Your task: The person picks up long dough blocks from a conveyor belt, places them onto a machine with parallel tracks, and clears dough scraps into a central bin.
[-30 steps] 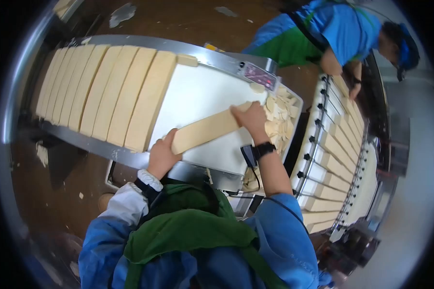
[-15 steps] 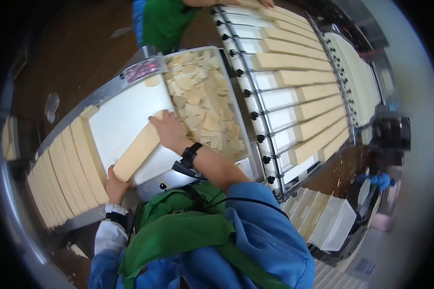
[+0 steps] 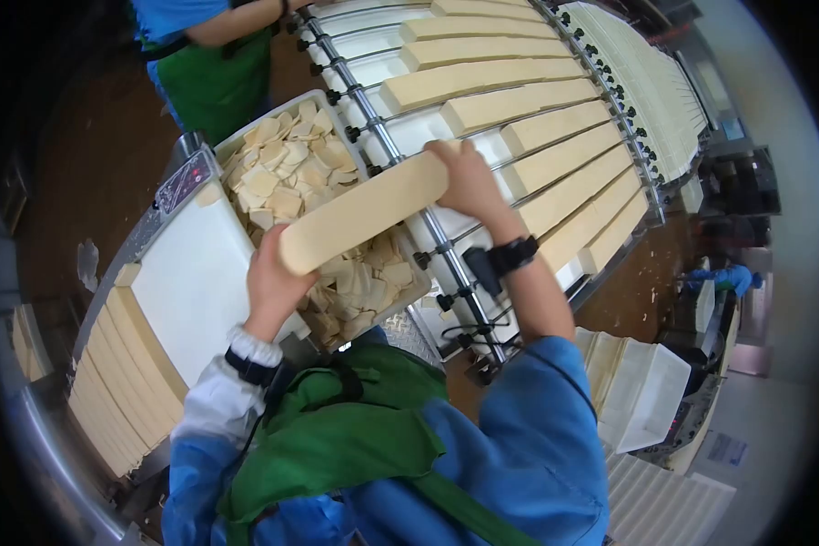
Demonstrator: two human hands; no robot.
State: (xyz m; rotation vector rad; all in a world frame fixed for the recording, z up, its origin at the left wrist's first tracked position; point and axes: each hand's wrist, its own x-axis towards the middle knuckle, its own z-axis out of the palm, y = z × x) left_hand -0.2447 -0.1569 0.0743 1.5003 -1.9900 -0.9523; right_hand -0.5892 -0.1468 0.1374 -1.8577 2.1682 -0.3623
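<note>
Both of my hands grip a long, pale yellow slab of what looks like dough (image 3: 364, 214), raised and slanting across a tray of trimmings. My left hand (image 3: 278, 282) is wrapped round its near left end. Around the far right end close the fingers of my right hand (image 3: 469, 182), above the edge of the conveyor. Under the slab, the white tray (image 3: 421, 287) is heaped with pale offcuts (image 3: 282, 164). On the conveyor (image 3: 419, 136), several similar slabs (image 3: 482, 84) lie in lanes between thin metal rods.
At left, a row of upright slabs (image 3: 123, 364) stands beside a white work surface (image 3: 187, 273) with a small display panel (image 3: 187, 182). A metal rail with black knobs (image 3: 373, 114) edges the conveyor. A co-worker in a green apron (image 3: 214, 86) stands beyond. White bins (image 3: 642, 391) sit at right.
The slab has been lifted off the white work surface and carried right, over the tray toward the conveyor. Both hands moved with it, and the view has turned to the right.
</note>
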